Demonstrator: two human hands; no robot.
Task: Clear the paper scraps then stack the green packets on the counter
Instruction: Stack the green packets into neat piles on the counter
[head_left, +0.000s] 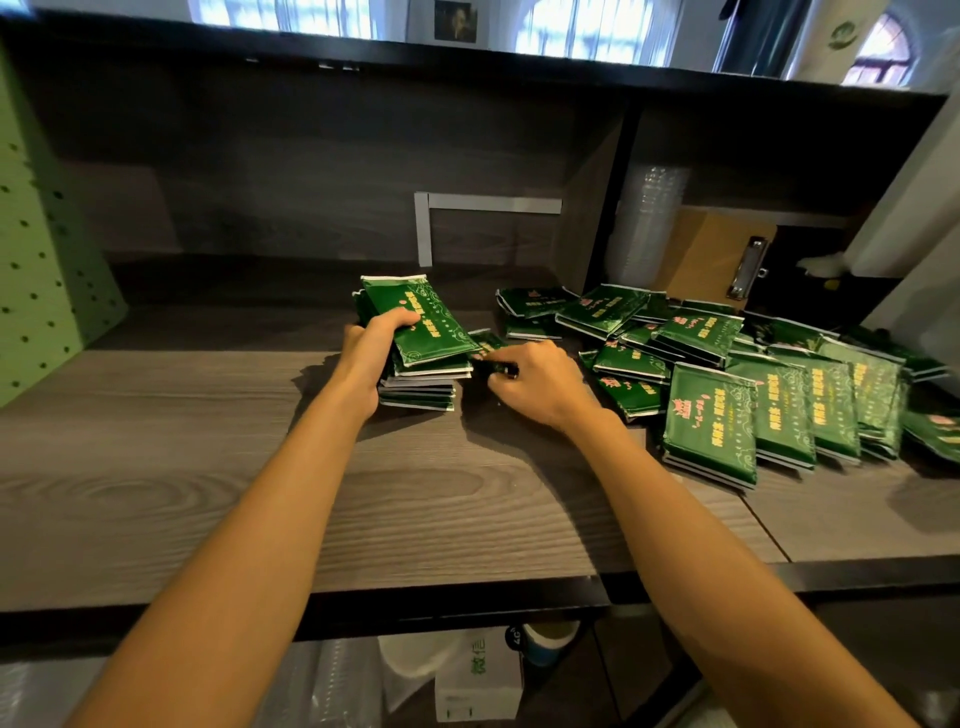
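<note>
A stack of green packets stands on the grey wood-grain counter near its middle. My left hand grips the stack from its left side, thumb over the top packet. My right hand pinches one green packet lying just right of the stack. A loose heap of several more green packets spreads over the counter to the right, some lying flat and some leaning on each other. No paper scraps show.
A dark back panel with a shelf above closes the counter's far side. A green pegboard stands at the left. At the back right are a sleeve of clear plastic cups and a brown clipboard. Boxes sit under the counter.
</note>
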